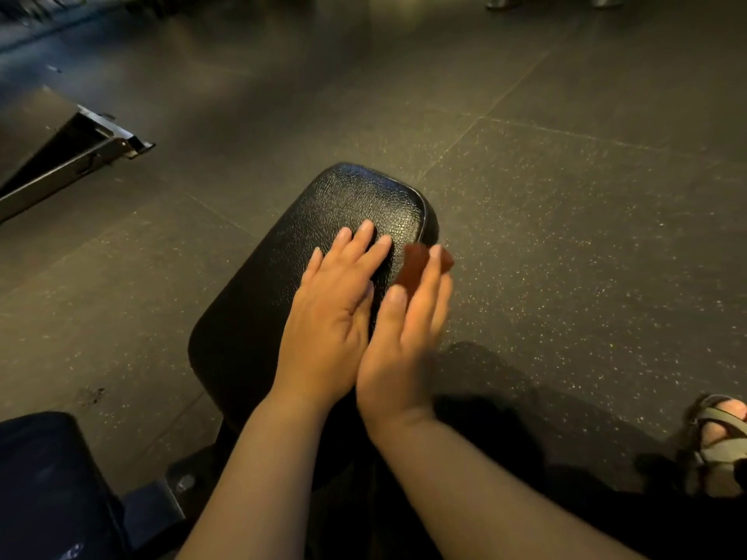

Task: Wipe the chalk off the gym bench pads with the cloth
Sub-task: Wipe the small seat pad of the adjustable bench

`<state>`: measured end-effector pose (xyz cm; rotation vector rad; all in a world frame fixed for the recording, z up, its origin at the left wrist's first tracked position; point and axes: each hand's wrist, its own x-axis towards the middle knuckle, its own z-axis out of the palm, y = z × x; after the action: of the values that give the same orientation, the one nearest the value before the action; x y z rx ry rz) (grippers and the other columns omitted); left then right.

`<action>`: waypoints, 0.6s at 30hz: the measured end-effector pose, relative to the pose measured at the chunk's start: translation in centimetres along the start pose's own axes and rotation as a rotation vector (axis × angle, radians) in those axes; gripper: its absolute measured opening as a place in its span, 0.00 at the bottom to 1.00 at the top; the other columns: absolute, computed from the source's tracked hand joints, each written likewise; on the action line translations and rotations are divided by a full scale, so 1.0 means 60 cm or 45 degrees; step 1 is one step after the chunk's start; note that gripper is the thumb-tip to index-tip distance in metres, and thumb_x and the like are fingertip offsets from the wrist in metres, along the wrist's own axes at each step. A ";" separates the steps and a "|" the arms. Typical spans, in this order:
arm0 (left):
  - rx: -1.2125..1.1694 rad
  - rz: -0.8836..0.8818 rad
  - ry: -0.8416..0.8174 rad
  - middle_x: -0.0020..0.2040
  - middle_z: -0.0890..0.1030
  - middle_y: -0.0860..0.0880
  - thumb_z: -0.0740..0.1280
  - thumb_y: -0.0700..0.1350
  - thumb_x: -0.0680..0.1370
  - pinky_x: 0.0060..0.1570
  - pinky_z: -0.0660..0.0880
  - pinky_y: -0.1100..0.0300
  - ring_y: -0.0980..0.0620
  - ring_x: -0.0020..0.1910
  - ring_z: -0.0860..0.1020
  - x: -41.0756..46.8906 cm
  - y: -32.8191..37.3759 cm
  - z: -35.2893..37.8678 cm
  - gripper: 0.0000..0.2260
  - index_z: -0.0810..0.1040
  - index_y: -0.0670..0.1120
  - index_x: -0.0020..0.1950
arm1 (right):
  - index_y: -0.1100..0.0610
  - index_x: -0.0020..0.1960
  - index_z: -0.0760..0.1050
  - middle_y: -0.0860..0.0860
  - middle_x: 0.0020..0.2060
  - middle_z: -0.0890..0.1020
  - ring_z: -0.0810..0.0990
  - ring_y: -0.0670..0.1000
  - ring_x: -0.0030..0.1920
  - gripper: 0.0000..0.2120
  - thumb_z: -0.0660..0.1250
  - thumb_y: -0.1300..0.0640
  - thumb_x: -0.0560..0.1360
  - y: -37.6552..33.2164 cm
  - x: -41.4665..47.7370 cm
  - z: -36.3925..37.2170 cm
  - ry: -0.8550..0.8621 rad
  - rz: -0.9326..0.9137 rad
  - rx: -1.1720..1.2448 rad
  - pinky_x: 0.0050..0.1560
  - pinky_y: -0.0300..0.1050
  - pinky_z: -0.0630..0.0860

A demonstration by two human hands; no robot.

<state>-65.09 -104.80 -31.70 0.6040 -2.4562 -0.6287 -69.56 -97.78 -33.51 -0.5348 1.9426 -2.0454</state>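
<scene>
My left hand [335, 301] lies flat with straight fingers on the far half of the bench pad [355, 196]. My right hand [404, 337] stands on edge close against it, fingers straight, with the small brown cloth [416, 262] at their tips over the pad's right edge; it's too blurred to tell if they pinch it. The pad runs lengthwise away from me, so I'd say the right hand, nearer the cloth, should sweep along that line.

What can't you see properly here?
Head view.
Blurred: the red-brown thing by the right hand; whether it is the cloth, or gripped, is unclear.
Hidden: part of the bench pad under the left hand; dimness hides any chalk.
Cut off: the sandalled foot, by the right edge.
</scene>
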 end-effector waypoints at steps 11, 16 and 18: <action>0.018 0.029 -0.031 0.79 0.61 0.60 0.57 0.44 0.82 0.78 0.50 0.50 0.59 0.79 0.54 0.007 -0.008 -0.006 0.22 0.66 0.56 0.77 | 0.32 0.78 0.45 0.33 0.78 0.43 0.51 0.39 0.78 0.25 0.50 0.44 0.84 -0.017 0.052 -0.013 -0.099 0.091 -0.008 0.73 0.35 0.55; -0.070 0.052 -0.109 0.79 0.59 0.61 0.57 0.38 0.84 0.78 0.46 0.57 0.64 0.78 0.51 0.065 0.001 -0.013 0.23 0.66 0.56 0.77 | 0.17 0.68 0.39 0.17 0.67 0.34 0.42 0.25 0.72 0.23 0.47 0.36 0.81 0.010 -0.042 -0.005 -0.120 0.049 -0.062 0.70 0.25 0.48; -0.084 0.052 -0.101 0.79 0.59 0.61 0.57 0.37 0.84 0.78 0.46 0.57 0.65 0.78 0.51 0.080 0.003 -0.006 0.23 0.66 0.55 0.77 | 0.19 0.70 0.40 0.19 0.68 0.38 0.44 0.24 0.72 0.25 0.47 0.34 0.78 0.000 -0.020 -0.003 -0.095 0.063 -0.046 0.72 0.28 0.51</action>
<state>-68.60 -107.30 -29.49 0.5113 -2.5033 -0.7274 -68.60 -97.10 -33.59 -0.5575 1.9334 -1.9354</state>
